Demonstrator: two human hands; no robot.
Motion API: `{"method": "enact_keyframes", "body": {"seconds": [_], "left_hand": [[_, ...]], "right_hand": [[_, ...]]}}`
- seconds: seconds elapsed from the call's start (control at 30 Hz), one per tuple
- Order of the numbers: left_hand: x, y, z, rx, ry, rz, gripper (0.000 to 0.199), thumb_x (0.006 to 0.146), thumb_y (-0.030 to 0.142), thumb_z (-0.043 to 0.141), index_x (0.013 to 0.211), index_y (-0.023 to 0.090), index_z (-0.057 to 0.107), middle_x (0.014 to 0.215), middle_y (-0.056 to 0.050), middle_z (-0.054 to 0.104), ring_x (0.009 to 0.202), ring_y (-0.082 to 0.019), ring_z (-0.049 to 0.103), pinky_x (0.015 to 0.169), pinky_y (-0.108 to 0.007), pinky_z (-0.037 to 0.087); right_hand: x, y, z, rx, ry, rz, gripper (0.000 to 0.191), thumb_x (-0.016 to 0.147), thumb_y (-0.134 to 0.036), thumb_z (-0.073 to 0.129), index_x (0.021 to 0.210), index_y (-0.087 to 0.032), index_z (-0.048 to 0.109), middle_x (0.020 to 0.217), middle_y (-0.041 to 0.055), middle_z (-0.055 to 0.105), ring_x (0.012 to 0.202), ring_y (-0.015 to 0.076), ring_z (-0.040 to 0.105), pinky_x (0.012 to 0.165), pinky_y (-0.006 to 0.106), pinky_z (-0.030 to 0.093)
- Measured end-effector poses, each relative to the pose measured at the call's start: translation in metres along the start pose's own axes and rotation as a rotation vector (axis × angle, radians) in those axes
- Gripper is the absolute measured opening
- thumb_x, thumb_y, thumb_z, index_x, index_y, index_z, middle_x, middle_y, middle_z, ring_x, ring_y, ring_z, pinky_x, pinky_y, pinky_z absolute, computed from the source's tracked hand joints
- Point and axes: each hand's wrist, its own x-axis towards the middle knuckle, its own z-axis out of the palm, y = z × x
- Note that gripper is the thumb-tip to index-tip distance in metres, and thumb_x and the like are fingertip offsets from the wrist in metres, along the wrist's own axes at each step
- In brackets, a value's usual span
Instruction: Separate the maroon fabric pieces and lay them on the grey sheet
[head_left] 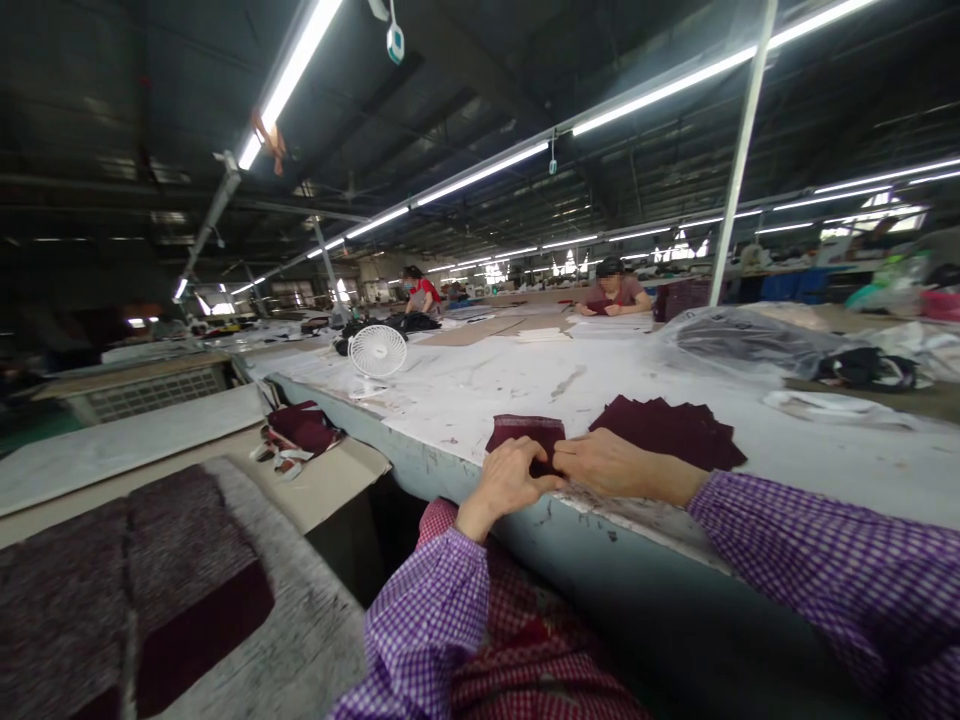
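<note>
Working close to the bench's near edge, right of the frame's middle: two bare hands, one small cloth.

Item: cloth, dark red, flat on the white-topped bench. Pale strip along its far edge, running left to right. Visible part wider across the frame than deep; near part covered by the hands, so the true long axis cannot be told.

Item: left hand, over the cloth's near left part. Fingers curled down on it, thumb reaching right; whether they pinch or only press cannot be told.

Item: right hand, at the cloth's near right side, fingers bunched together and pointing left, tips just beside the left thumb. Grip hidden; a pinch cannot be confirmed.

Relation: the cloth's exposed part lies beyond the fingers, toward the top of the frame. Left hand covers more of it; right hand meets its right side.

Item: pile of dark red pieces, fanned, jagged far edge, right of the cloth and apart from it. Lies past the right wrist; right hand is the nearer one.

Item: white fan, on the bench, upper left of the hands.
</note>
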Motion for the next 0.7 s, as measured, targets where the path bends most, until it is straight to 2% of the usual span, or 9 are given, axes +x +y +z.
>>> {"method": "enact_keyframes", "body": {"seconds": [0.07,0.17,0.3,0.37,0.43,0.57,0.63,0.7], "left_hand": [[0.002,0.001,0.002,0.025,0.002,-0.014,0.034,0.076,0.052,0.059,0.092,0.022,0.062,0.095,-0.002,0.065,0.09,-0.021,0.058,0.078,-0.032,0.045],[0.01,0.001,0.006,0.069,0.016,-0.073,0.023,0.083,0.042,0.052,0.093,0.024,0.064,0.098,-0.002,0.067,0.092,-0.021,0.06,0.078,-0.031,0.044],[0.026,-0.009,0.009,0.046,0.133,-0.338,0.026,0.09,0.03,0.04,0.088,0.021,0.064,0.089,-0.007,0.069,0.087,-0.021,0.063,0.074,-0.03,0.044],[0.034,-0.014,0.009,0.0,0.195,-0.424,0.027,0.091,0.03,0.039,0.088,0.02,0.064,0.086,-0.008,0.069,0.084,-0.022,0.064,0.073,-0.031,0.044],[0.04,-0.017,0.01,-0.037,0.231,-0.44,0.027,0.091,0.03,0.039,0.086,0.019,0.063,0.083,-0.008,0.069,0.081,-0.022,0.063,0.072,-0.031,0.043],[0.049,-0.02,0.008,-0.089,0.3,-0.387,0.026,0.091,0.031,0.04,0.084,0.02,0.063,0.079,-0.005,0.068,0.077,-0.019,0.061,0.072,-0.029,0.043],[0.053,-0.028,0.0,-0.139,0.358,-0.37,0.025,0.09,0.03,0.042,0.08,0.019,0.061,0.075,-0.004,0.066,0.073,-0.017,0.059,0.071,-0.028,0.042],[0.056,-0.041,-0.012,-0.229,0.484,-0.395,0.024,0.091,0.028,0.041,0.079,0.017,0.059,0.072,-0.003,0.064,0.071,-0.015,0.057,0.07,-0.026,0.041]], "right_hand": [[0.005,0.004,0.003,0.07,0.024,0.082,0.014,0.089,-0.02,0.044,0.089,-0.014,0.057,0.086,0.0074,0.06,0.067,0.0154,0.053,0.057,0.027,0.036],[0.012,0.014,0.005,0.23,0.144,0.214,0.016,0.089,-0.02,0.04,0.086,-0.016,0.056,0.084,0.0052,0.061,0.067,0.0147,0.053,0.06,0.027,0.036],[0.015,0.029,0.001,0.393,0.439,0.5,0.019,0.088,-0.023,0.038,0.087,-0.018,0.056,0.075,0.004,0.062,0.068,0.0161,0.056,0.063,0.027,0.039],[0.014,0.033,-0.001,0.39,0.516,0.535,0.02,0.088,-0.026,0.039,0.088,-0.018,0.058,0.078,0.0051,0.064,0.071,0.0168,0.057,0.066,0.027,0.041],[0.014,0.033,-0.002,0.339,0.483,0.438,0.024,0.09,-0.03,0.04,0.087,-0.019,0.061,0.085,0.0065,0.065,0.076,0.0175,0.058,0.07,0.028,0.043],[0.019,0.028,0.009,0.227,0.273,0.226,0.031,0.092,-0.032,0.04,0.093,-0.018,0.068,0.095,0.0084,0.068,0.089,0.0209,0.06,0.083,0.033,0.043],[0.023,0.026,0.018,0.2,0.181,0.203,0.034,0.091,-0.034,0.042,0.103,-0.016,0.068,0.106,0.0109,0.067,0.1,0.0242,0.059,0.091,0.038,0.04],[0.026,0.026,0.024,0.212,0.113,0.213,0.039,0.092,-0.035,0.041,0.114,-0.013,0.064,0.116,0.013,0.063,0.108,0.0262,0.056,0.097,0.04,0.037]]}}
